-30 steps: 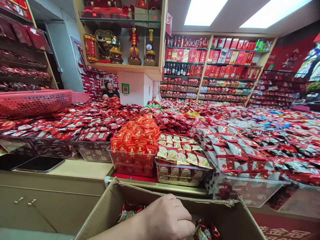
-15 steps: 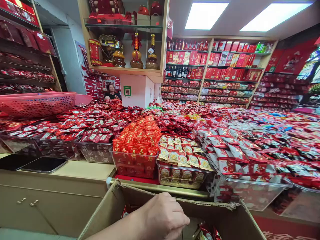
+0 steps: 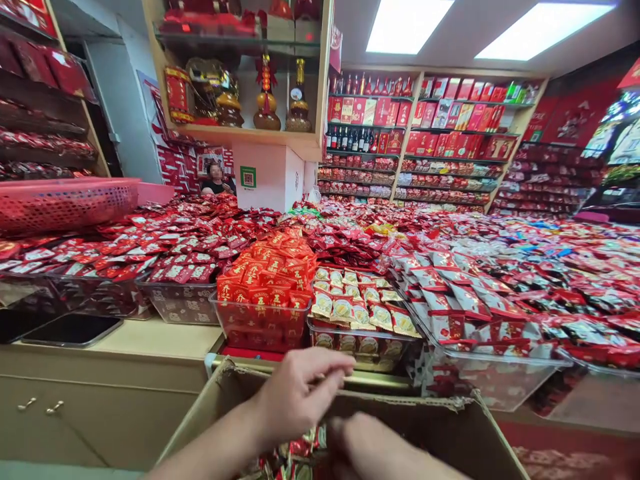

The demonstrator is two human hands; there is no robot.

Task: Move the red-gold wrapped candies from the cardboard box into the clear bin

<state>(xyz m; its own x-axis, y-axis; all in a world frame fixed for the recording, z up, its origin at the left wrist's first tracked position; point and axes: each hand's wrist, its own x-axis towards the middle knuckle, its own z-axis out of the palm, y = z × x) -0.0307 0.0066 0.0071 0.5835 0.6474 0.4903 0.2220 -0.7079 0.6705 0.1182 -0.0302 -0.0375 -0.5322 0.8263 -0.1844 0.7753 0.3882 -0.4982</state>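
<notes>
An open cardboard box (image 3: 400,417) stands at the bottom, with red and gold wrapped packets (image 3: 300,453) inside. My left hand (image 3: 305,390) is over the box's opening, fingers extended toward the right and thumb below them, with nothing seen between them. Close by on the right, my right hand (image 3: 367,440) is lower, inside the box mouth and blurred, its fingers hidden. Beyond the box are a clear bin of orange-red packets (image 3: 265,280) and a clear bin of gold and white packets (image 3: 357,307).
Bins of red and white packets (image 3: 465,307) fill the counter to the right. Two dark phones, one of them a flat black phone (image 3: 75,329), lie on the left cabinet (image 3: 165,340). A pink basket (image 3: 65,203) stands behind. A person (image 3: 217,179) is in the background.
My left hand has risen and its fingers have straightened. My right hand has come into view from the lower right. More packets show in the box, and the view has shifted slightly.
</notes>
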